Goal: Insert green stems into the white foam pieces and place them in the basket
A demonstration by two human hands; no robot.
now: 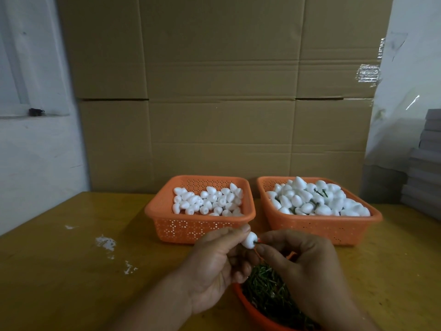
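Note:
My left hand (214,266) pinches a white foam piece (249,240) between thumb and fingers, above the near table edge. My right hand (307,266) pinches a short green stem (257,242) whose tip sits at the foam piece's right end. Below both hands an orange bowl (250,309) holds a heap of green stems (267,292), partly hidden by my right hand. The left orange basket (191,229) holds plain white foam pieces. The right orange basket (317,226) is heaped with foam pieces that carry green stems.
A yellow-brown table (71,271) carries white foam crumbs (106,243) at the left. A wall of cardboard boxes (222,103) stands right behind the baskets. Grey stacked sheets (424,173) sit at the far right.

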